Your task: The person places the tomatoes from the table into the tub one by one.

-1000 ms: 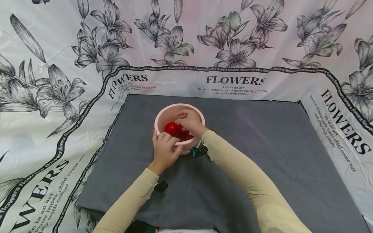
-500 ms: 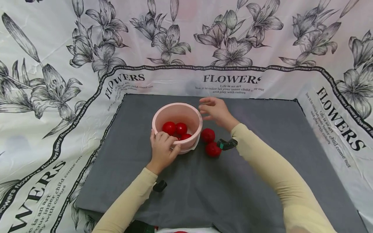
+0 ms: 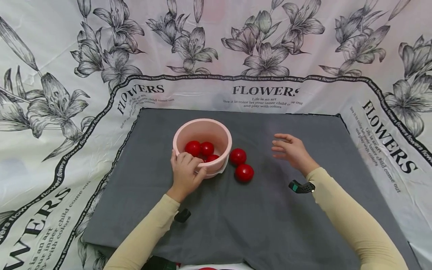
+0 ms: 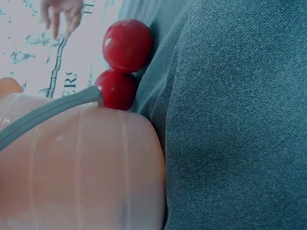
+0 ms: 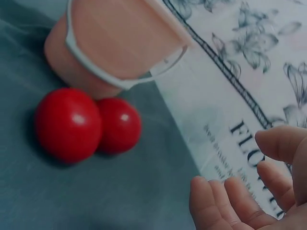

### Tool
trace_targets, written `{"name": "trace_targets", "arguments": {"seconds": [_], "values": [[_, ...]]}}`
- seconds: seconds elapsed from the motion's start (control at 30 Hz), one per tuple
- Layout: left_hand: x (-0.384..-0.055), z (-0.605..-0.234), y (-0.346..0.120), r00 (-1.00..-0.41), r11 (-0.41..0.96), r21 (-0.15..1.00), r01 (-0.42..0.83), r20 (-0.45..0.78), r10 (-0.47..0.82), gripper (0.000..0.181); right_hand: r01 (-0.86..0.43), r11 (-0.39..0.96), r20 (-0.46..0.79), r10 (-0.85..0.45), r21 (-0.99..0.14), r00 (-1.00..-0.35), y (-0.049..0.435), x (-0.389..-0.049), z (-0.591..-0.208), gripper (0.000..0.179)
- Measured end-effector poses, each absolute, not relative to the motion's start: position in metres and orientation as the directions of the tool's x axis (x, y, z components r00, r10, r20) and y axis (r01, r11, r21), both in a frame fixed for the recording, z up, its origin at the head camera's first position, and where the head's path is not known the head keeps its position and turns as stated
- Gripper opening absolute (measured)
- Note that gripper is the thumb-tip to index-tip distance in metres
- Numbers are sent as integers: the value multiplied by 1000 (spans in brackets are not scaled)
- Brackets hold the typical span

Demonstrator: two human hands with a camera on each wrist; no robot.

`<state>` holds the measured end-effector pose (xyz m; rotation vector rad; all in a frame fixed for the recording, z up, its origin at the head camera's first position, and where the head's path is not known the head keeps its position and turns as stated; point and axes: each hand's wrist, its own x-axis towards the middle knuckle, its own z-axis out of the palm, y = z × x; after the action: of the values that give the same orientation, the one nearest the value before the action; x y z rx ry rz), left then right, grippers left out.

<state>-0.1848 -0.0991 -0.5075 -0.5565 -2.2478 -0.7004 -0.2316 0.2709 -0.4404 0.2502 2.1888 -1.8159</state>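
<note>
A pink bucket (image 3: 221, 137) stands on the grey cloth, left of centre. Several glossy red balls, round like tomatoes (image 3: 192, 148), lie inside it; its near wall hides part of the contents. My left hand (image 3: 185, 173) grips the bucket's near rim, fingers over the edge and thumb on the outside. Two more red tomato-like balls, one farther (image 3: 238, 156) and one nearer (image 3: 244, 173), sit just right of the bucket. To the right of these, my right hand (image 3: 291, 152) hovers with its fingers loosely extended and holds nothing. Its fingers (image 5: 235, 201) also show in the right wrist view.
Grey cloth (image 3: 283, 225) covers the table. A white flower-printed sheet (image 3: 202, 92) rises behind it and along both sides. The bucket's pale handle (image 4: 53, 112) hangs down against its outer wall. Dark wrist cameras (image 3: 301, 186) are strapped to both wrists.
My right hand has come out of the bucket and moved right, past the two balls on the cloth, which are now fully visible. The left hand keeps its hold on the rim.
</note>
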Motion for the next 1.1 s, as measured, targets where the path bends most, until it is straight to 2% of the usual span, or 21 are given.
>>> {"name": "trace_targets", "arguments": {"seconds": [0.4, 0.87, 1.1], "values": [[-183, -504, -100, -647, 761, 308, 571, 740, 187, 25, 331, 186, -349, -73, -925, -934, 276, -209, -481, 64], [-182, -504, -100, -662, 767, 311, 562, 725, 192, 24, 338, 179, -362, -123, -924, -924, 228, -199, -522, 57], [-183, -506, -100, -663, 768, 311, 559, 725, 189, 25, 331, 244, -362, -97, -912, -927, 206, -198, -529, 55]]}}
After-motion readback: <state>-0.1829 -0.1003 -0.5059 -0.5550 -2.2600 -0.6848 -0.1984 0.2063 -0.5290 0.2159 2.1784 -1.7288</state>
